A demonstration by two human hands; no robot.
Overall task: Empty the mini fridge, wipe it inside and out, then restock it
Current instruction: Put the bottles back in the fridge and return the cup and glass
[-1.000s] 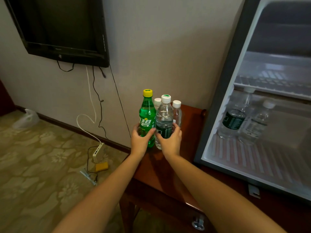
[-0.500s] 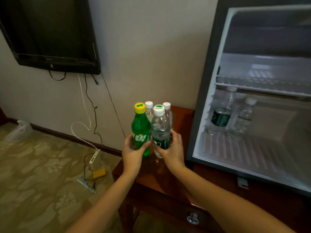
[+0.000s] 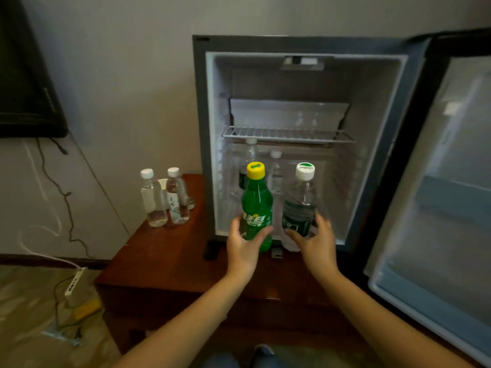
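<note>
The mini fridge (image 3: 202, 128) stands open on a dark wooden cabinet (image 3: 164, 256), its door (image 3: 438, 235) swung wide to the right with the pale inner liner facing the camera. A wall-mounted television (image 3: 24, 88) fills the left edge, with cables (image 3: 61, 192) trailing down the wall to a white power strip (image 3: 75, 282) on the patterned floor. Inside the fridge a wire shelf (image 3: 287, 134) spans the middle with nothing on it that can be made out. Below it two clear water bottles (image 3: 250, 152) (image 3: 276, 171) stand at the back left of the lower compartment, partly hidden behind the bottles in hand. The left hand (image 3: 243, 248) grips a green soda bottle (image 3: 256, 205) low on its label, and the right hand (image 3: 318, 245) grips a clear water bottle with a dark label (image 3: 300, 208). Both bottles are upright, side by side but apart, in front of the lower opening. Half a second ago these two were in the same hands, clustered with the others on the cabinet left of the fridge. Now only two small water bottles (image 3: 154, 200) (image 3: 176, 197) stand there, close to the wall, and the view faces the fridge squarely.
</note>
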